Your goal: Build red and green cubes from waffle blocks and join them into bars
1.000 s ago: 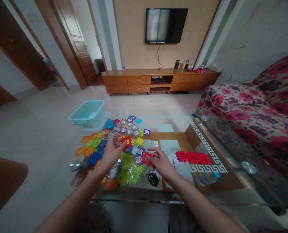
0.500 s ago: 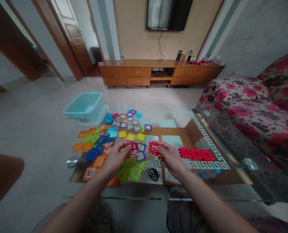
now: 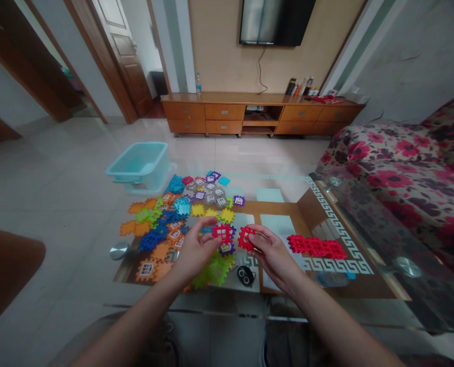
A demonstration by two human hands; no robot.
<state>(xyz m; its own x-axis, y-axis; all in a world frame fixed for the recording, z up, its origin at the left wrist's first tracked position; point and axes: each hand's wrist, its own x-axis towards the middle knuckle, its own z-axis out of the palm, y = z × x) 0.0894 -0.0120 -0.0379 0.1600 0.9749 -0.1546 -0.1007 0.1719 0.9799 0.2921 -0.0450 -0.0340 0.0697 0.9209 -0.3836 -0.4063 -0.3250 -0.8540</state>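
Pinched in my left hand (image 3: 199, 244) is a red toothed building tile with a window-like grid (image 3: 222, 233). My right hand (image 3: 268, 250) grips a second red toothed building tile (image 3: 245, 238), which has an open middle. A small gap separates the two tiles above the glass table (image 3: 280, 204). To the right of my right hand lies a row of joined red tiles (image 3: 316, 246). Around and beyond my left hand spread loose tiles: yellow ones (image 3: 211, 213), lime green ones (image 3: 215, 270), dark blue ones (image 3: 152, 239) and orange ones (image 3: 160, 270).
A light blue plastic tub (image 3: 138, 165) stands beyond the table's left corner. Near the front edge lies a small black object with two white rings (image 3: 245, 275). A plastic bottle (image 3: 334, 278) shows beneath the glass. The flowered sofa (image 3: 402, 178) borders the right side.
My left hand has turned its red tile so the flat grid face shows, and the tile sits closer to the right-hand one. The whole view has shifted slightly.
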